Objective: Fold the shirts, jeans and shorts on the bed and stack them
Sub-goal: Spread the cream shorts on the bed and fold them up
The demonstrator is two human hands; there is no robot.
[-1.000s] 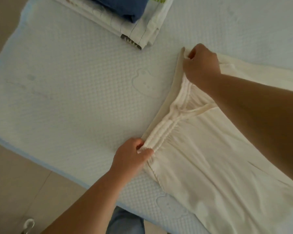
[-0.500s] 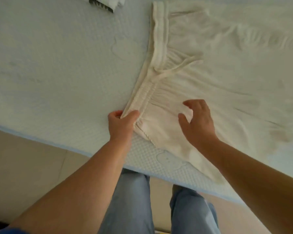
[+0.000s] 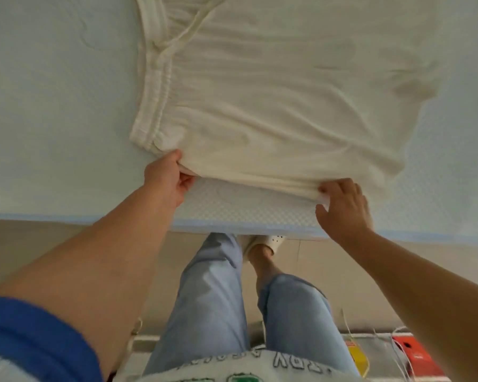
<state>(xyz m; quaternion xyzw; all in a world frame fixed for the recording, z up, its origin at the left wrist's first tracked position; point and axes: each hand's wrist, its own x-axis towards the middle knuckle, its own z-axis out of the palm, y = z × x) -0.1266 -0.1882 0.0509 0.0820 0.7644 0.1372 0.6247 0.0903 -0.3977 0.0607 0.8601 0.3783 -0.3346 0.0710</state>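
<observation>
Both hands pinch the near edge of the cream shorts (image 3: 273, 86) on the bed (image 3: 53, 106): left hand (image 3: 167, 176) at seven o'clock, right hand (image 3: 342, 205) at five. Lift evenly, fold toward twelve, keeping the edge taut.

single head cam, looks steeply down from above, close over bed (image 3: 53, 111) near edge, own legs (image 3: 213, 299) in lower frame

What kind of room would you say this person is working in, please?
Probably a bedroom: a pale blue textured mattress with cream drawstring shorts spread on it, above a beige tiled floor.
</observation>
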